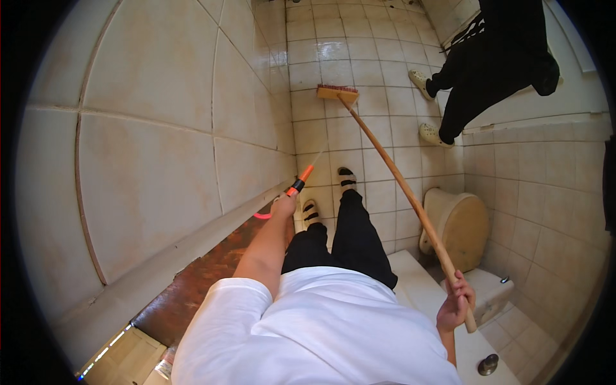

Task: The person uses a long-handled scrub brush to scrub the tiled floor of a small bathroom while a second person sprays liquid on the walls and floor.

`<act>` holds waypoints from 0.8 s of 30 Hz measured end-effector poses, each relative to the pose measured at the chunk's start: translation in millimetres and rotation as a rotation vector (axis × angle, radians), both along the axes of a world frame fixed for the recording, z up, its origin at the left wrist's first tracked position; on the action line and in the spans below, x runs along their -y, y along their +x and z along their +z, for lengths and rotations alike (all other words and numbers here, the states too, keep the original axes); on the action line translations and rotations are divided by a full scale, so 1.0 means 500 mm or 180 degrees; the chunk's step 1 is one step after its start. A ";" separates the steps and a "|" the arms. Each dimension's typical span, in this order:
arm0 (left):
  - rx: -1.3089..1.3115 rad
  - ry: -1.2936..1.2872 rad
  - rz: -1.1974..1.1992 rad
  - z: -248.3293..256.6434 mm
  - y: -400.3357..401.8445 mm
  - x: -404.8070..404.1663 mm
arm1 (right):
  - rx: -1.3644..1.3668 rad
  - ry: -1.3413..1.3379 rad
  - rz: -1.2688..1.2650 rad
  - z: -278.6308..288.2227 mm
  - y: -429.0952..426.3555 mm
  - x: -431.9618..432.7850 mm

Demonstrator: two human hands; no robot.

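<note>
My left hand (284, 204) is closed around an orange and black hose nozzle (301, 180), and a thin stream of water leaves its tip towards the tiled floor (375, 130). A bit of pink hose shows beside that wrist. At the lower right my right hand (455, 301) grips the upper end of the long wooden handle of a push broom (394, 168). The handle slants away from me to the broom's wooden head (337, 93), whose reddish bristles face away. The head rests on the floor beyond my feet. The tiles near it look wet and shiny.
Another person in black clothes (500, 62) and pale clogs stands at the upper right. A toilet with its lid closed (464, 231) is on the right, in front of a tiled wall (534, 183). A large-tiled wall (149, 163) runs along the left, above a reddish-brown floor (207, 269).
</note>
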State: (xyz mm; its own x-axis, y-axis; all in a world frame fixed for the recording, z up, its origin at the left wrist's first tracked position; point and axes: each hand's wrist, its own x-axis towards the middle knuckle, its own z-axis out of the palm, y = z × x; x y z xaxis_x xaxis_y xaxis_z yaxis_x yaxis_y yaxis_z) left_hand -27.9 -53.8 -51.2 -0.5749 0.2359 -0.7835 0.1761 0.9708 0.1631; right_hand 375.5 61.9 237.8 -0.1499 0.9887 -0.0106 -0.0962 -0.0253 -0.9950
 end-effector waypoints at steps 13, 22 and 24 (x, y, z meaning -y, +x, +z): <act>-0.0127 -0.0014 -0.0051 -0.008 -0.004 -0.008 | 0.1150 0.1018 0.1270 0.024 -0.075 -0.026; -0.0139 -0.0065 -0.0103 0.013 0.009 -0.023 | 0.1124 0.1091 0.1745 -0.062 -0.080 -0.030; -0.0078 -0.0026 0.0056 0.018 0.004 -0.028 | 0.1406 0.1031 0.2016 -0.049 -0.076 -0.031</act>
State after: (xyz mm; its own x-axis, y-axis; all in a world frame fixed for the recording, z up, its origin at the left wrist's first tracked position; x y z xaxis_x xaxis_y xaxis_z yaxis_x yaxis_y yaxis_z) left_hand -25.6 -39.9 -42.4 -0.5979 0.2192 -0.7710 0.1629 0.9750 0.1509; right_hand 337.5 77.2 213.5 -0.7267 0.6833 0.0714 0.2403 0.3502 -0.9053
